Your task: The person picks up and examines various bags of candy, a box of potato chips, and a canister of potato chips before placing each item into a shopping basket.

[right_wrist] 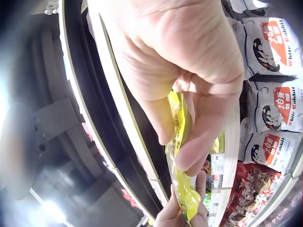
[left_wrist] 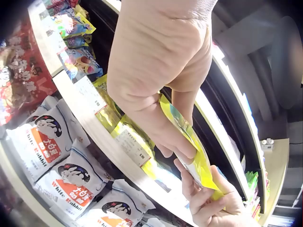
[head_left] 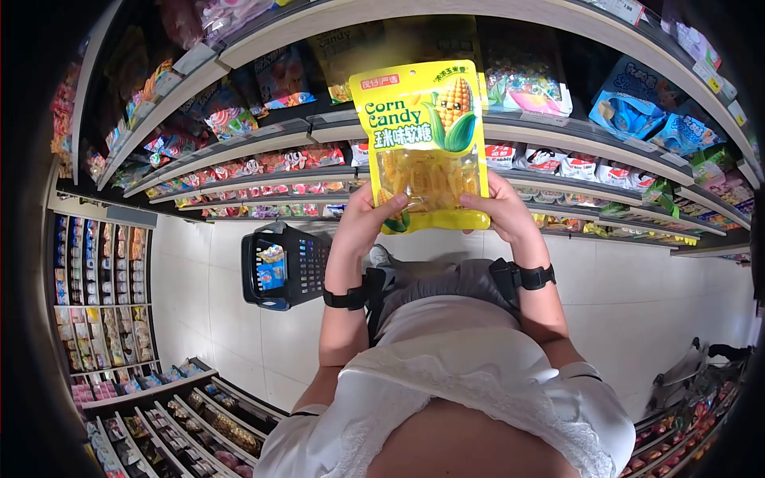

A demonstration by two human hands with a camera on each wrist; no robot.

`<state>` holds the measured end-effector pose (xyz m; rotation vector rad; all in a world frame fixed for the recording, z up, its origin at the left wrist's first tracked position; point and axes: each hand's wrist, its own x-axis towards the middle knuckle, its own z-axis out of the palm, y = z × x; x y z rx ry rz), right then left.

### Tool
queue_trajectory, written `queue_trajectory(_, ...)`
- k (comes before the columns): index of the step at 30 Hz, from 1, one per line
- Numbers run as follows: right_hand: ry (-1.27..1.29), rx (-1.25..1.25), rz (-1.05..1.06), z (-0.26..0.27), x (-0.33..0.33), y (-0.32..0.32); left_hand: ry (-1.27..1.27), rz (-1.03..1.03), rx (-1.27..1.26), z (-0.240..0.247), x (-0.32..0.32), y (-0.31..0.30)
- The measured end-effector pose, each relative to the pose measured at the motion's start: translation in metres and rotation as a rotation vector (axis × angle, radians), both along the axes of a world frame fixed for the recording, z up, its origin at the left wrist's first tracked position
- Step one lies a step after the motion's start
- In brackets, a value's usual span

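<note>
Shelves (head_left: 574, 140) of sweets stood far behind. The left hand (head_left: 362, 219) and the right hand (head_left: 504, 209) each gripped a bottom corner of the yellow candy bag (head_left: 422, 135), held up near the shelves.

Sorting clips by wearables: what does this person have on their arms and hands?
The left hand and right hand are bare, ungloved. A black strap with a dark mount circles each wrist. Short white sleeves cover the upper arms.
</note>
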<state>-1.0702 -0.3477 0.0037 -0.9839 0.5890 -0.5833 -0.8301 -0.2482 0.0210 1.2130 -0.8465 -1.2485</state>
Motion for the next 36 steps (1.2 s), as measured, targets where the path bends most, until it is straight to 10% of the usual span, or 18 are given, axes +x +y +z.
queue_trajectory(9,-0.037,0.061,-0.39,-0.017,0.016,-0.009,-0.303,-0.198,0.028,0.012,-0.012,-0.003)
queue_trajectory(13,-0.138,0.31,-0.302,-0.007,0.016,-0.004,0.171,-0.436,-0.278,0.026,-0.032,-0.003)
queue_trajectory(15,-0.12,0.193,-0.143,-0.03,0.009,-0.003,0.142,-0.324,-0.193,0.023,-0.038,-0.018)
queue_trajectory(17,-0.829,0.462,0.275,-0.021,0.021,0.01,0.07,-0.161,-0.106,0.019,-0.046,-0.022)
queue_trajectory(23,-0.986,0.697,0.71,-0.024,0.037,0.02,-0.068,-0.206,0.047,0.021,-0.047,-0.025)
queue_trajectory(34,-0.96,0.805,0.654,-0.028,0.033,0.027,-0.104,-0.032,0.002,0.024,-0.057,-0.022)
queue_trajectory(36,-0.637,0.469,0.249,-0.026,0.03,0.027,-0.078,0.008,0.01,0.023,-0.053,-0.021)
